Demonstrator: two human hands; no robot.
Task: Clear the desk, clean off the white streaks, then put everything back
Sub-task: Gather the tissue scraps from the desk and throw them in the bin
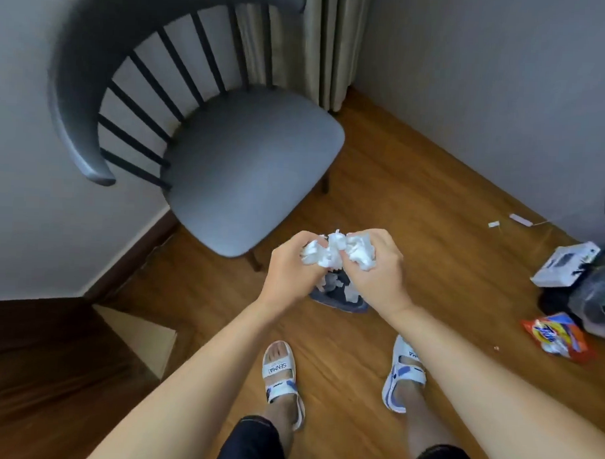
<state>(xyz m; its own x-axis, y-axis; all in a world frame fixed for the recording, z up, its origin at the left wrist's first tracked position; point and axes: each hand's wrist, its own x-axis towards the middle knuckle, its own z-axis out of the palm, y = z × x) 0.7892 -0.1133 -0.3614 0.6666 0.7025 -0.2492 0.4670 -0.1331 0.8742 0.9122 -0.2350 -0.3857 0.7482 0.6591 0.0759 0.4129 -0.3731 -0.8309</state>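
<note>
1. Head view: crumpled white tissue (331,252) sits between my two hands, above the floor and directly over a dark bin (340,297) that already contains white scraps.
2. Left hand (293,266): fingers curled round the tissue's left part. Right hand (378,266): fingers curled, pinching the right part.
3. Bin is largely hidden behind my hands; I judge it a waste bin, not confirmed.
4. Step in hand, as I read it: disposal of used wiping tissue after cleaning.
5. Next move calls for releasing both grips directly above the bin opening.
6. Surroundings: grey chair (248,165) just beyond the bin; orange packet (554,337) well to the right.
</note>
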